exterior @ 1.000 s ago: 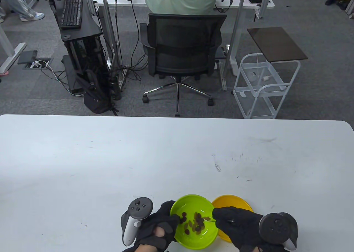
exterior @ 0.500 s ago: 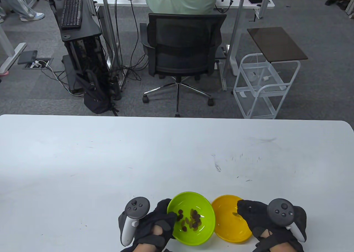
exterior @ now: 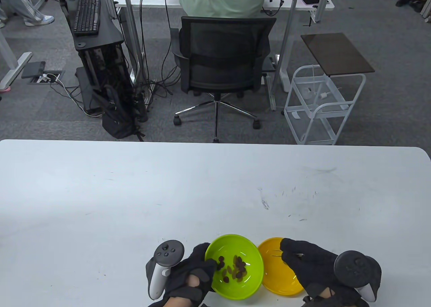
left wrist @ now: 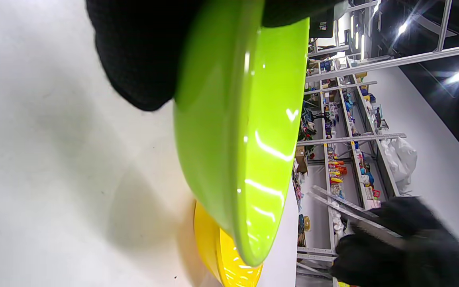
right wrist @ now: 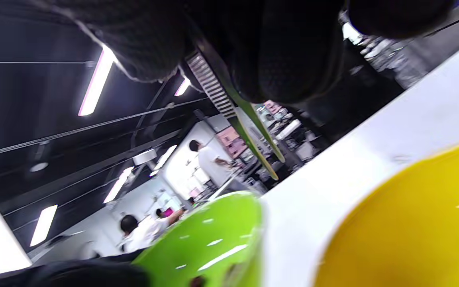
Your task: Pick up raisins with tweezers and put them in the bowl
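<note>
A green bowl [exterior: 249, 249] holding several dark raisins [exterior: 235, 268] sits near the table's front edge. My left hand [exterior: 202, 268] grips its left rim; the left wrist view shows the bowl [left wrist: 237, 139] under my fingers [left wrist: 142, 52]. A yellow bowl [exterior: 279, 276] touches it on the right. My right hand [exterior: 296, 253] holds metal tweezers [exterior: 273, 252] above the yellow bowl. In the right wrist view the tweezers [right wrist: 249, 135] have their tips slightly apart with nothing between them, above the green bowl [right wrist: 209, 239] and the yellow bowl [right wrist: 405, 223].
The white table [exterior: 134, 192] stretches wide behind and beside the bowls, with faint scuff marks [exterior: 289, 199] at the right. Beyond its far edge are an office chair [exterior: 222, 61] and a white wire cart [exterior: 320, 104].
My right hand lifted the tweezers out of the green bowl and moved right over the yellow bowl. The green bowl shifted slightly. My left hand kept its hold.
</note>
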Tool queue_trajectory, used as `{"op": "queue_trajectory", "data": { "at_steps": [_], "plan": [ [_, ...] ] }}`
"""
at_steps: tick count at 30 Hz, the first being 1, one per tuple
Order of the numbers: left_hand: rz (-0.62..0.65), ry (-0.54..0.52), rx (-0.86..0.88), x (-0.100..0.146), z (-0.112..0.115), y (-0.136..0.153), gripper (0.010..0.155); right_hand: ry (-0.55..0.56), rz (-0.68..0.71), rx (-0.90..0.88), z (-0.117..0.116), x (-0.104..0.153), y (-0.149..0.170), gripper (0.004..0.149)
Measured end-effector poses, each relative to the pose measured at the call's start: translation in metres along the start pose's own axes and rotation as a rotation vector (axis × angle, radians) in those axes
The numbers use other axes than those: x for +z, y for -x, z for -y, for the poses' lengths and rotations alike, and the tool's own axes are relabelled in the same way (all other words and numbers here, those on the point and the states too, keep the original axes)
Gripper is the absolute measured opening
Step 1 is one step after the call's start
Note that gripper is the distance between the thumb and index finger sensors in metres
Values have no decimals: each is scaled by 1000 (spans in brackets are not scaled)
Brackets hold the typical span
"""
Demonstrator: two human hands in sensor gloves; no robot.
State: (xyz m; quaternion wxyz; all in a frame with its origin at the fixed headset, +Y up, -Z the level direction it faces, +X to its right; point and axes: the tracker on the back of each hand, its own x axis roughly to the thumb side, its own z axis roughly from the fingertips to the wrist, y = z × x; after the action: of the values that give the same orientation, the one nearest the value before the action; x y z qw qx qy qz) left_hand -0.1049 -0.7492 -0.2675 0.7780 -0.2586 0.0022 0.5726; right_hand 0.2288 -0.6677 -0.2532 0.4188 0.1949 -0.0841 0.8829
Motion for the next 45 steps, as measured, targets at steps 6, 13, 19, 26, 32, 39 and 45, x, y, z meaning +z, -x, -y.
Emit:
{"op": "queue_trajectory", "data": {
  "at_steps": [6,13,19,26,32,39,45],
  "plan": [
    [4,36,0,-1,4,-1,66,-154,137,72,-33,2,-33,40],
    [14,84,-17,-2,11,-4,66,-270,133,83,-55,3,-37,40],
    [27,126,-34,-2,17,-7,66,-323,115,78,-60,3,-35,40],
    [27,131,-28,-2,17,-7,66,-323,100,59,-58,3,-34,40],
    [25,135,-32,-2,18,-7,65,-341,100,58,-58,3,-34,41],
    [25,141,-26,-2,18,-8,65,-352,94,59,-58,2,-34,40],
    [26,138,-31,-2,17,-7,65,-341,112,80,-60,2,-34,38]
  ]
}}
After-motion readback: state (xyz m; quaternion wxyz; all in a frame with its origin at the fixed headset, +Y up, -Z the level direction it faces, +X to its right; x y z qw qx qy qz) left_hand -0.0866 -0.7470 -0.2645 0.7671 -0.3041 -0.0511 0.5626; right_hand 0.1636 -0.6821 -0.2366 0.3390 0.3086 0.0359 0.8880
